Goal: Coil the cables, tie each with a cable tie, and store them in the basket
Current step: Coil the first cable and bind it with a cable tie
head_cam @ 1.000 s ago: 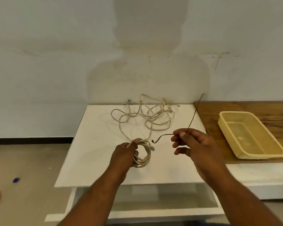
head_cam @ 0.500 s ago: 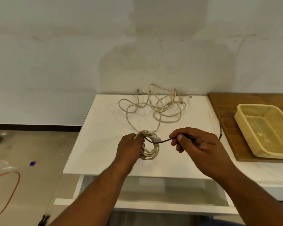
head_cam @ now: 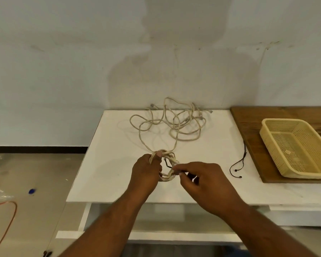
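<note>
**Coil held over the white table**

Left of the white table [head_cam: 119,164], grey floor carries a thin orange wire [head_cam: 11,210]. Above the table, the left hand [head_cam: 146,173] grips the cream cable coil [head_cam: 169,164]; the right hand [head_cam: 202,184] pinches a dark cable tie [head_cam: 167,164]. Loose cable [head_cam: 174,123] lies behind. Rightward, a perforated yellow plastic basket [head_cam: 267,130] sits on wood.
</note>
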